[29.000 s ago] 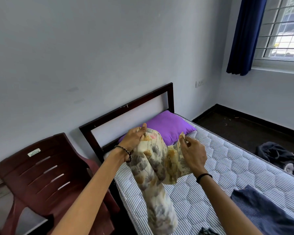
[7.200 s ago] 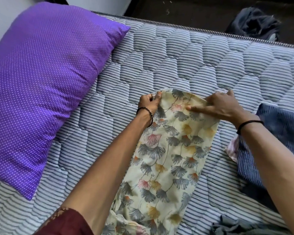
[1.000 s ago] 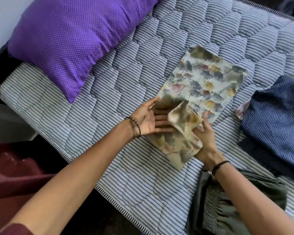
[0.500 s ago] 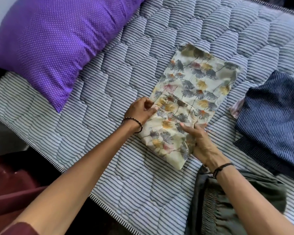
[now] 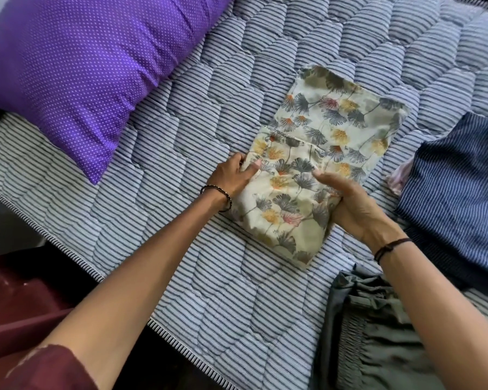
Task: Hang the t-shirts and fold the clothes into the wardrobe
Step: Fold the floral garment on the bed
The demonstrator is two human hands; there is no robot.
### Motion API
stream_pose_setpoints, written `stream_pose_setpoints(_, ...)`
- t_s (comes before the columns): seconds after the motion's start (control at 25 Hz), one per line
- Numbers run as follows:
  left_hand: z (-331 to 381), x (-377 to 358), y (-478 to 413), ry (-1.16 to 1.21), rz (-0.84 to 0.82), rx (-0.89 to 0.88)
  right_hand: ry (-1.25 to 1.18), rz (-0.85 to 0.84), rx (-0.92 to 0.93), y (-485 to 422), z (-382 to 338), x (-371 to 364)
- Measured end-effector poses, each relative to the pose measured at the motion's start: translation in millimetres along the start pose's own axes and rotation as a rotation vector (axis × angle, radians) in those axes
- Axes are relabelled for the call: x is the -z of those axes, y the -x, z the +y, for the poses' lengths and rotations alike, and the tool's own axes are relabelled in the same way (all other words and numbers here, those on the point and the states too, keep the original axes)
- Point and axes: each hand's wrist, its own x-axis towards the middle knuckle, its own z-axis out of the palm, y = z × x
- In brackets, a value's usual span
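To the right of the pillow point(image 5: 82, 66), on the mattress point(image 5: 181, 249), locate the floral cloth point(image 5: 330, 153): laid flat, near end folded up over the middle, far end exposed as a single panel. Head view only; no other view to consult.

Note the left hand point(image 5: 231, 175) at the cloth edge nearest the pillow: thumb on top, fingers curled at the edge, pinching the folded layers. Note the right hand point(image 5: 350, 204) at the edge farthest from the pillow: thumb laid over the fold, fingers tucked beneath, gripping the same layers. Read both grips as squaring the fold and stopping the layers from sliding apart; a judgement, not an observation.

Farther from the pillow than the cloth, find a blue striped garment point(image 5: 457, 192), near the cloth and apparently folded. On that same side, nearer the mattress edge, find a grey-green garment point(image 5: 378, 333), crumpled, probably awaiting folding. Below the pillow, past the mattress edge, find a dark red chair point(image 5: 17, 305).

Judge the step in hand as folding the floral cloth, partly done; expect one more fold over the far panel. No wardrobe in view. Handle as thin, limp fabric: support both edges together, or expect the fold to open.
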Motion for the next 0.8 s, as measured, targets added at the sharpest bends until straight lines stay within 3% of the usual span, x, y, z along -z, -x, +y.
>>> stream_pose_setpoints(0.12, -3.4, 0.9, -0.7, -0.121, 0.045, -0.09, 0.207, -0.001, 0.024, 4.3, 2.3, 7.0)
stream_pose_setpoints(0.28, -8.4, -5.7, -0.4, -0.178, 0.132, -0.163, 0.26, 0.179, 0.189, 8.4, 5.7, 14.7)
stream_pose_setpoints(0.52, -13.1, -8.5, 0.9, -0.202, 0.155, -0.276, 0.47, 0.306, 0.378, 17.0, 13.7, 28.6)
stream_pose_setpoints(0.68, -12.8, -7.4, 5.9, -0.349, 0.218, -0.49, 0.628, 0.463, 0.534, 17.6, 24.8, 16.5)
stream_pose_setpoints(0.8, -13.0, -5.0, 2.5, -0.413, 0.213, -0.428, 0.693, 0.551, 0.591, 15.7, 31.0, 9.3)
